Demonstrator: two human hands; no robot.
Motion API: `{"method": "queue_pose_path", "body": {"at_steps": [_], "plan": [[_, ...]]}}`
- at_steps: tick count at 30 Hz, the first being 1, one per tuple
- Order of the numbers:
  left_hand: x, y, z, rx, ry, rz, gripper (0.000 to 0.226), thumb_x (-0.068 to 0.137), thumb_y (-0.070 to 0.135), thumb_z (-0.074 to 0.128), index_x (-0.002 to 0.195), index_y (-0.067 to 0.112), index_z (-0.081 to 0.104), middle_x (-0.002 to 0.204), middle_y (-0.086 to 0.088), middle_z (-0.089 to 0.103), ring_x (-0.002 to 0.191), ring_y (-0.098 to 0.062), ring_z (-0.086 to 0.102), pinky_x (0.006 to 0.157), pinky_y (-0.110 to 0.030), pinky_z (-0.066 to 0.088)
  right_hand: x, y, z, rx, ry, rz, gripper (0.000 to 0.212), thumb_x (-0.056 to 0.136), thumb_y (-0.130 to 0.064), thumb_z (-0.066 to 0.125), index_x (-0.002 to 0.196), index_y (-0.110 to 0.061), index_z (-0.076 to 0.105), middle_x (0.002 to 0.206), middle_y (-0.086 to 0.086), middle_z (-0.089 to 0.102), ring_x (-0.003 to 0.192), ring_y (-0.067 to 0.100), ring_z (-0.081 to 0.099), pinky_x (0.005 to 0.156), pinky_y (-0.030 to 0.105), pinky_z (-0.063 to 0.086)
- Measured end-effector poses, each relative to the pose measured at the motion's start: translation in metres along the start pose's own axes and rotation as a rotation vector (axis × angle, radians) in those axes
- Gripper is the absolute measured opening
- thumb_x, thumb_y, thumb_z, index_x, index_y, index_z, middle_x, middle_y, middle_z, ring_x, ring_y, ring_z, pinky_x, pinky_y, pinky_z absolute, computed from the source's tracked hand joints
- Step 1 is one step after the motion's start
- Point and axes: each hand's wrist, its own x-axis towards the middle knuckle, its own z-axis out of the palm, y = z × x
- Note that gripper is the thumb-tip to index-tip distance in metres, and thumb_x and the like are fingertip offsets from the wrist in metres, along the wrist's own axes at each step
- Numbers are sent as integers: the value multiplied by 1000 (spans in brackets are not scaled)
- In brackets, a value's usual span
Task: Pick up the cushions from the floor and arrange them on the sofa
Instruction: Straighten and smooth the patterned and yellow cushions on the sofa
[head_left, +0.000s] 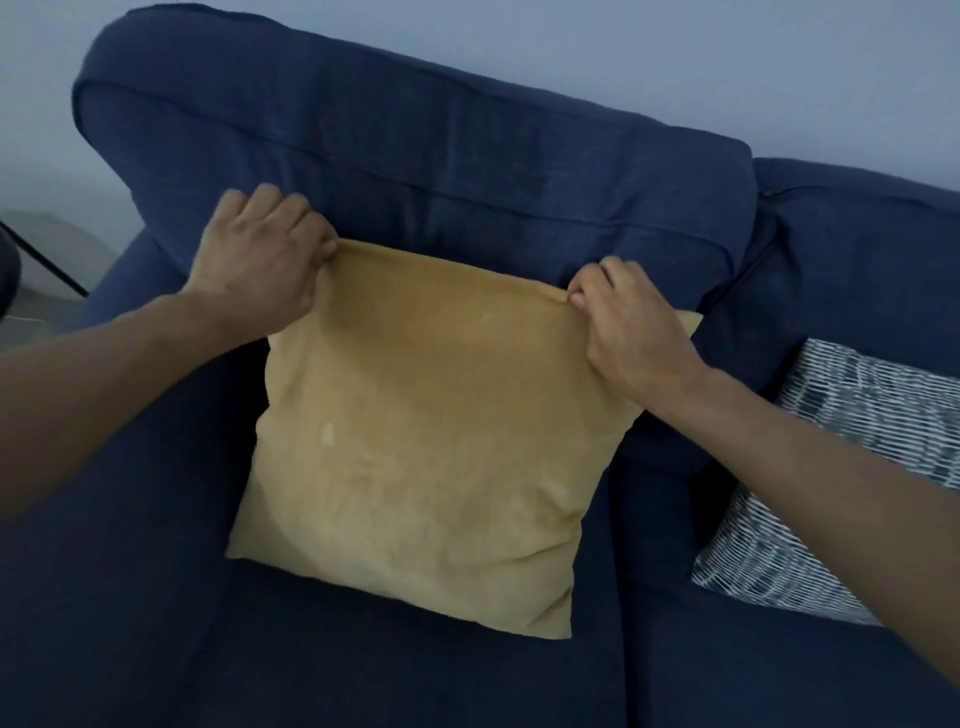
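Note:
A mustard-yellow cushion (426, 441) stands on the seat of the dark blue sofa (415, 156), leaning back against the left back cushion. My left hand (265, 260) pinches its top left corner. My right hand (634, 327) pinches its top edge near the right corner. Both hands are closed on the fabric. A second cushion (841, 467), white with a dark dashed pattern, lies on the sofa seat at the right, partly hidden by my right forearm.
The sofa's left armrest (119, 291) lies under my left forearm. Beyond it at the far left are a pale floor and a thin dark leg or cable (41, 254). A plain light wall (623, 67) rises behind the sofa.

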Motion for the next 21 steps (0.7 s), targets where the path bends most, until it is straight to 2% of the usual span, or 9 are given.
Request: {"method": "queue_pose_path", "body": {"at_steps": [2, 5, 10, 12, 14, 16, 18, 20, 21], "plan": [[0, -4, 0, 28, 18, -10, 44, 108, 30, 32, 108, 2, 66, 100, -21, 62, 89, -39, 49, 77, -49, 33, 9, 3, 1, -13, 35, 10, 21, 100, 11, 53, 105, -7, 64, 104, 11, 60, 96, 30, 56, 84, 51, 53], [-10, 0, 12, 5, -32, -16, 47, 109, 32, 31, 110, 2, 67, 102, -21, 62, 91, -40, 50, 80, -53, 38, 11, 2, 8, -1, 25, 12, 19, 102, 7, 52, 105, -7, 64, 104, 12, 60, 95, 32, 56, 84, 54, 53], [-2, 9, 8, -54, 6, -203, 35, 110, 28, 44, 113, 6, 70, 106, -20, 62, 98, -42, 51, 86, -55, 38, 9, 0, 11, 42, 144, 69, 18, 105, 0, 53, 110, -6, 69, 106, 12, 64, 96, 34, 59, 88, 56, 53], [-7, 22, 3, -135, 42, -265, 34, 110, 30, 45, 121, 9, 69, 116, -18, 61, 105, -41, 50, 92, -55, 39, -1, -14, 10, 15, 240, 74, 21, 107, -7, 57, 122, -7, 71, 117, 14, 67, 105, 37, 63, 94, 58, 53], [-13, 49, -5, -306, 148, -294, 38, 111, 35, 44, 132, 12, 65, 131, -15, 59, 119, -38, 50, 101, -51, 39, -17, -39, 11, 27, 317, -32, 32, 110, -20, 59, 137, -5, 68, 135, 16, 67, 123, 37, 62, 108, 56, 48], [-17, 83, -11, -494, 212, -112, 49, 113, 39, 36, 143, 9, 60, 147, -14, 58, 136, -34, 51, 116, -47, 35, -35, -68, 18, 61, 224, -203, 46, 113, -29, 53, 149, -2, 61, 150, 19, 62, 144, 37, 55, 124, 58, 36], [-22, 111, -4, -582, 119, 161, 56, 115, 40, 30, 155, 5, 50, 162, -15, 49, 154, -30, 41, 128, -47, 29, -49, -85, 30, 29, 85, -296, 56, 115, -39, 45, 158, -3, 51, 164, 18, 51, 159, 34, 40, 133, 60, 23], [-28, 117, 12, -444, -16, 319, 64, 115, 47, 22, 165, 9, 34, 173, -10, 33, 163, -24, 23, 133, -49, 19, -55, -79, 43, -70, 18, -301, 64, 116, -49, 39, 164, -7, 42, 173, 15, 40, 166, 30, 28, 134, 62, 15], [-29, 110, 22, -370, -79, 320, 68, 114, 53, 16, 169, 13, 24, 176, -6, 25, 165, -22, 15, 134, -49, 14, -56, -70, 47, -119, 3, -274, 68, 116, -53, 35, 167, -8, 38, 176, 13, 35, 167, 30, 24, 134, 63, 14]]}}
